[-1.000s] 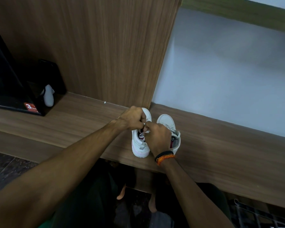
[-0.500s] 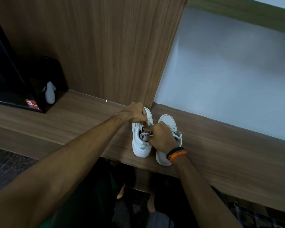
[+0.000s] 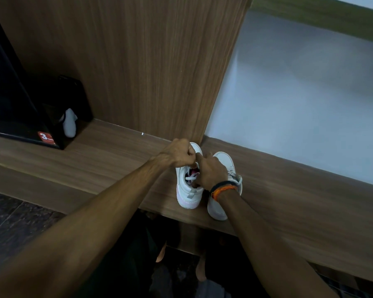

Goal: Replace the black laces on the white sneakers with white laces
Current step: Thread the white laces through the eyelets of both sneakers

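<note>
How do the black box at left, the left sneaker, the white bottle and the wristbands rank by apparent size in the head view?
1. black box, cropped by the frame edge
2. left sneaker, partly hidden by hands
3. white bottle
4. wristbands
The bottle and wristbands look close; the wristbands lie nearer the camera, so that order is unsure.

We reach both bare arms forward and down, the left arm running in from the lower left, the right arm from the lower right, so that the two hands meet close together. Our left hand (image 3: pixel 180 153) is curled into a fist, knuckles up, its fingertips tucked under and pinching something too small to make out. Our right hand (image 3: pixel 211 171) lies just beside it, back turned up, fingers bent downward with the forefinger stretched toward the left fist, and two bands, one black and one orange, circle its wrist.
</note>
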